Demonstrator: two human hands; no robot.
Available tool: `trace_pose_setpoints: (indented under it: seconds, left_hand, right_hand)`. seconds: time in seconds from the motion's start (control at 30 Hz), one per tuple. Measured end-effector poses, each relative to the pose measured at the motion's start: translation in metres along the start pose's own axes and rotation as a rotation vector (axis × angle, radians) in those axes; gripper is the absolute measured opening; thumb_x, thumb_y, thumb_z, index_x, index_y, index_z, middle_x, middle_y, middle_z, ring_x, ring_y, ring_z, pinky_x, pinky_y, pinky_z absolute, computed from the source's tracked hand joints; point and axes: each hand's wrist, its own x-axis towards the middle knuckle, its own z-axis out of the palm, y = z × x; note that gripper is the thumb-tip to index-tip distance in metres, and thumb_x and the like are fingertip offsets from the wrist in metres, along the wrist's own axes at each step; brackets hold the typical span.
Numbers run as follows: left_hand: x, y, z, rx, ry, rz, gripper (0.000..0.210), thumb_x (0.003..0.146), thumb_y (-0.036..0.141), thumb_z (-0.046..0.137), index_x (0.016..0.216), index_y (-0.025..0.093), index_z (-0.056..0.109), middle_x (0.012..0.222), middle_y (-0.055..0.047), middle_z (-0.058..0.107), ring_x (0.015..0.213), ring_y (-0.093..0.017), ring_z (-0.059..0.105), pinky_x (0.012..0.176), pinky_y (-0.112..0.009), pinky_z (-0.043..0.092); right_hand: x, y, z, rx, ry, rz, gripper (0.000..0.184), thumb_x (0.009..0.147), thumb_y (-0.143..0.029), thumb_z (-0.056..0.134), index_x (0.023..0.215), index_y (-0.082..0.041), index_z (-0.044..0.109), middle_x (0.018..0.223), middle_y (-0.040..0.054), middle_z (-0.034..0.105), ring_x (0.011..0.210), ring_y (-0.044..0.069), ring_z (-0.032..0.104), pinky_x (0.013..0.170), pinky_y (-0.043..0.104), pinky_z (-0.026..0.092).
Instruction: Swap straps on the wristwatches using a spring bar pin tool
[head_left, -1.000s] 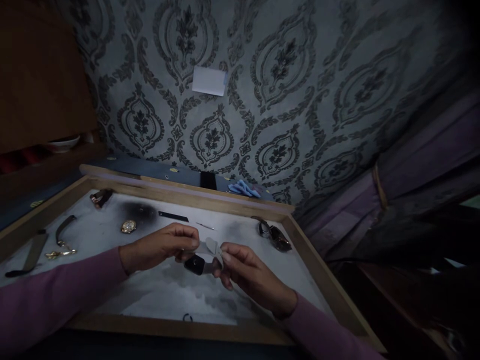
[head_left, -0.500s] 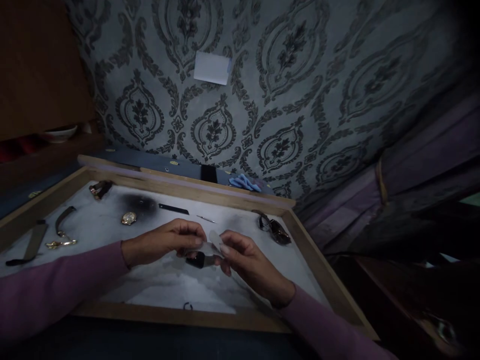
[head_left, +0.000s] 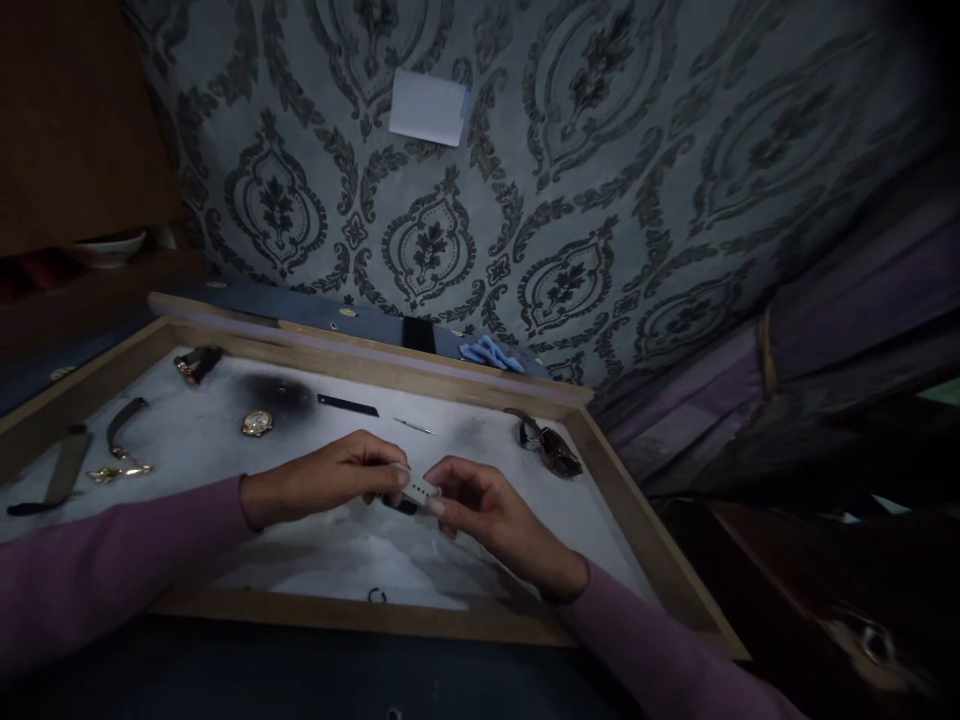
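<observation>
A pale watch strap [head_left: 420, 489] with a row of small holes is pinched between my two hands over the wooden tray [head_left: 352, 625]. The fingers of my left hand [head_left: 367, 467] close on its left end, while my right hand [head_left: 480, 510] grips the right end. Just under the strap shows a dark watch head [head_left: 405, 506], partly covered by my fingers, so I cannot tell how it joins the strap. Beyond my hands lie a black flat blade [head_left: 347, 405] and a thin metal tool [head_left: 414, 426].
Left in the tray are a gold watch face [head_left: 256, 423], a watch with gold parts [head_left: 120, 470], a grey strap [head_left: 64, 470] and another watch [head_left: 196, 365]. Dark-strapped watches [head_left: 551, 445] lie right. A blue cloth [head_left: 491, 352] sits behind the rim. A small black ring [head_left: 376, 596] lies in front.
The pale strap has turned so that its row of holes faces me, and my hands have drawn it flatter between them. The view has tilted slightly.
</observation>
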Motion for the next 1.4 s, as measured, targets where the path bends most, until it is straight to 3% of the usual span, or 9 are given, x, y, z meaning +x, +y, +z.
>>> trace_pose_setpoints:
  seconds: [0.2,0.37,0.5,0.57,0.63,0.8,0.93,1.13,1.4]
  left_hand:
    - [0.001,-0.004,-0.002,-0.118,0.026,-0.037,0.021,0.076,0.03,0.056,0.059,0.016,0.058,0.065,-0.001,0.056,0.065,-0.015,0.049,0.061,-0.026,0.036]
    - [0.002,-0.003,0.0,-0.092,-0.008,-0.044,0.018,0.078,0.029,0.056,0.067,0.016,0.059,0.062,0.002,0.05,0.061,-0.012,0.045,0.057,-0.024,0.034]
    - [-0.001,-0.005,-0.01,-0.186,0.063,-0.026,0.017,0.079,0.027,0.058,0.094,0.019,0.059,0.087,0.0,0.056,0.075,-0.014,0.051,0.063,-0.023,0.039]
    - [-0.002,-0.007,-0.017,-0.165,0.029,-0.024,0.029,0.076,0.024,0.063,0.105,0.021,0.058,0.102,-0.002,0.057,0.092,-0.017,0.052,0.072,-0.024,0.041]
    - [-0.003,-0.01,-0.021,-0.105,-0.038,-0.037,0.035,0.074,0.024,0.068,0.107,0.021,0.058,0.106,-0.003,0.057,0.097,-0.019,0.052,0.076,-0.025,0.041]
    - [0.001,-0.013,-0.015,-0.019,-0.043,0.016,0.02,0.082,0.032,0.066,0.096,0.018,0.062,0.092,-0.001,0.061,0.083,-0.016,0.054,0.073,-0.025,0.04]
    - [0.003,-0.013,-0.004,-0.09,-0.078,0.073,0.02,0.086,0.036,0.061,0.088,0.017,0.059,0.084,-0.002,0.062,0.078,-0.015,0.056,0.071,-0.026,0.041]
    - [0.004,-0.016,0.004,-0.123,-0.093,-0.017,0.018,0.082,0.033,0.059,0.089,0.017,0.055,0.059,0.006,0.051,0.051,-0.009,0.043,0.049,-0.021,0.03]
    - [-0.005,0.001,0.003,-0.185,-0.133,-0.015,0.02,0.082,0.03,0.06,0.093,0.019,0.047,0.078,0.001,0.059,0.069,-0.012,0.052,0.057,-0.022,0.037]
  right_hand:
    - [-0.002,-0.007,0.002,-0.034,-0.095,0.021,0.03,0.079,-0.04,0.075,0.092,-0.017,0.061,0.07,-0.004,0.057,0.059,0.008,0.05,0.056,0.021,0.04]
    - [0.001,-0.005,0.002,0.01,-0.059,-0.005,0.029,0.08,-0.041,0.073,0.081,-0.017,0.058,0.067,-0.0042,0.055,0.056,0.007,0.046,0.054,0.021,0.037]
    - [0.003,-0.002,-0.002,0.116,0.018,-0.003,0.029,0.08,-0.04,0.073,0.076,-0.017,0.057,0.066,-0.0019,0.06,0.057,0.008,0.047,0.054,0.021,0.035]
    - [0.003,-0.003,-0.003,0.177,0.05,0.014,0.03,0.078,-0.04,0.075,0.075,-0.017,0.057,0.065,-0.0022,0.059,0.056,0.008,0.046,0.053,0.02,0.034]
    - [0.003,-0.004,-0.004,0.226,0.078,0.035,0.03,0.076,-0.04,0.077,0.075,-0.017,0.057,0.064,-0.0026,0.06,0.054,0.008,0.043,0.053,0.02,0.033]
    - [0.003,-0.004,-0.004,0.283,0.118,0.048,0.03,0.075,-0.038,0.078,0.076,-0.018,0.056,0.063,-0.003,0.06,0.05,0.007,0.039,0.051,0.02,0.031]
    - [0.004,-0.001,-0.002,0.198,0.088,0.022,0.03,0.078,-0.041,0.075,0.076,-0.018,0.057,0.062,-0.003,0.059,0.052,0.008,0.043,0.051,0.02,0.032]
    - [0.004,0.0,0.004,0.07,0.047,-0.018,0.028,0.079,-0.041,0.074,0.076,-0.017,0.058,0.063,-0.0043,0.053,0.056,0.008,0.046,0.051,0.02,0.036]
    - [0.003,-0.001,0.003,0.012,0.054,-0.021,0.029,0.079,-0.042,0.073,0.076,-0.017,0.06,0.066,-0.0041,0.051,0.055,0.008,0.043,0.05,0.019,0.036]
